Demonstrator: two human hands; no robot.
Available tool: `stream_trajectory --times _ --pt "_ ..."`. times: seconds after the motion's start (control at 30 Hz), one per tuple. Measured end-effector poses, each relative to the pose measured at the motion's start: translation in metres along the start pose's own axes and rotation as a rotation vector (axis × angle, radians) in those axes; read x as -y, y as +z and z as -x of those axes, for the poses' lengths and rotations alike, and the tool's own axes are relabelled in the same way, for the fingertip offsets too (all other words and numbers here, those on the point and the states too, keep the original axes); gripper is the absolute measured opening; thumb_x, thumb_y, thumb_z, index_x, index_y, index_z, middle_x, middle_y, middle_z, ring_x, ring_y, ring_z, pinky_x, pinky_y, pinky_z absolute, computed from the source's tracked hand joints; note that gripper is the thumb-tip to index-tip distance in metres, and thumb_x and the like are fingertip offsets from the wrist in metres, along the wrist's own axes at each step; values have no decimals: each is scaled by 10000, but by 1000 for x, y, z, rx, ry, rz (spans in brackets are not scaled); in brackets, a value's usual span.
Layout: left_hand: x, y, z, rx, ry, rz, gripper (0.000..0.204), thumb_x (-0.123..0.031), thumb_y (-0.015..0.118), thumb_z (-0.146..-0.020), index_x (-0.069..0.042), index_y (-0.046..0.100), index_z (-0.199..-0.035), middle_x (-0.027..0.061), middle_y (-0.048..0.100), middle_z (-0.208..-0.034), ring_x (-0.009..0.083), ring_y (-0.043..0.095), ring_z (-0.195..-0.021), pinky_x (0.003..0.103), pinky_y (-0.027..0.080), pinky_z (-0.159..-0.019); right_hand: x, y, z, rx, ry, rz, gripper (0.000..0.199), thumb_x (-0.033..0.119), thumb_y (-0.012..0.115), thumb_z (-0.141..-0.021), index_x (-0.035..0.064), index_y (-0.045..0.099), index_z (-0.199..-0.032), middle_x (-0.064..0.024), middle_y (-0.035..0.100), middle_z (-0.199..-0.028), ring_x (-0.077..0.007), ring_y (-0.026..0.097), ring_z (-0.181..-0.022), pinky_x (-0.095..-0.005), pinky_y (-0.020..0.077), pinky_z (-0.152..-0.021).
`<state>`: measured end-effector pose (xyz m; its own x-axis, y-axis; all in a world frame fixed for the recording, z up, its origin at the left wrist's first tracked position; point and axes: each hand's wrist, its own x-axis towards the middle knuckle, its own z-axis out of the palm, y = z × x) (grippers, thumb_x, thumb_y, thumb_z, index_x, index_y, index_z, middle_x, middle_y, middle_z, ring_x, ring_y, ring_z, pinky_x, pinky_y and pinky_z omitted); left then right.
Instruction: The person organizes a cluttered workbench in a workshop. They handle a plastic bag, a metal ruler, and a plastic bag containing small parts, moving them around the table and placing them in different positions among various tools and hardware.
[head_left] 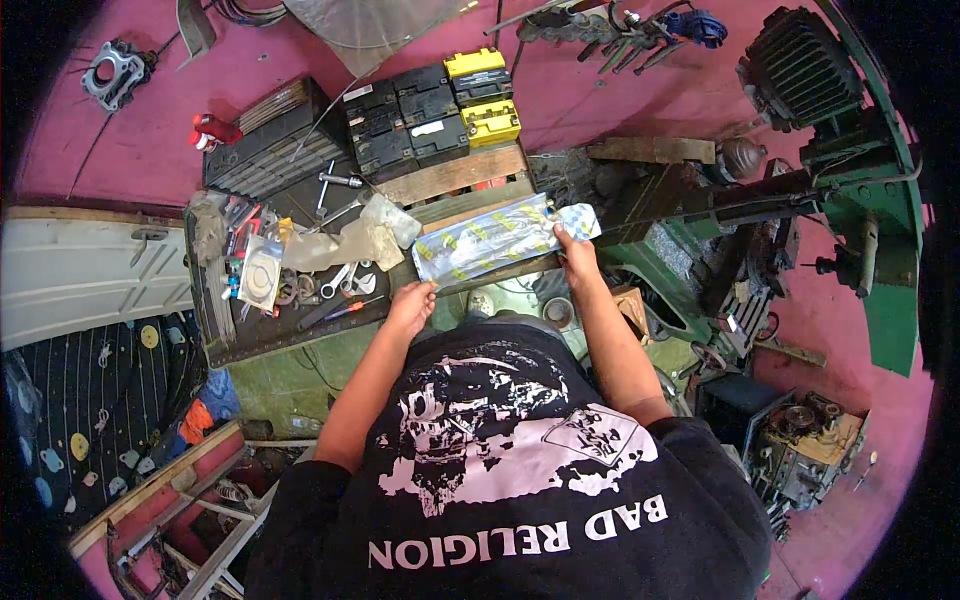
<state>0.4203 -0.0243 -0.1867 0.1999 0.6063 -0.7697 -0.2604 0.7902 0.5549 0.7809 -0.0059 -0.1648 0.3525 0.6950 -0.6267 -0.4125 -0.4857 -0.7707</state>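
- You hold the long clear plastic package [497, 238], printed with yellow and blue, level over the wooden plank [455, 172], just in front of the batteries [430, 115].
- Your left hand [410, 305] pinches its near-left end; your right hand [577, 255] is closed on its far-right end. Both grips sit at the very edges, so a slick film could slip free.
- If one end drops, whatever is inside may slide out towards the tool tray [215, 330] left of the package, among the wrenches [340, 282] and crumpled bags [375, 225].
- Pull too hard and the film could tear at a corner.
- The green machine [880, 230] right of the package leaves your right elbow little room; a swing could knock it.
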Motion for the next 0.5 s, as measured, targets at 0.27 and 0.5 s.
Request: stream_trajectory --times 0.27,0.5 --pt "-4 17 5 -145 14 123 125 -176 639 -921 -59 642 -966 -4 597 -816 80 542 -665 233 463 -571 -13 -6 -13 -19 -29 16 277 236 753 -877 118 664 -1111 31 688 -1022 -117 600 -864 -305 393 -683" --pt "-12 23 3 -216 213 -166 184 -249 706 -923 -76 649 -900 -25 588 -784 72 527 -661 198 427 -579 -4 -3 -2 -8 -32 14 383 241 765 -854 83 631 -1176 -20 680 -1097 -179 619 -939 -370 442 -744"
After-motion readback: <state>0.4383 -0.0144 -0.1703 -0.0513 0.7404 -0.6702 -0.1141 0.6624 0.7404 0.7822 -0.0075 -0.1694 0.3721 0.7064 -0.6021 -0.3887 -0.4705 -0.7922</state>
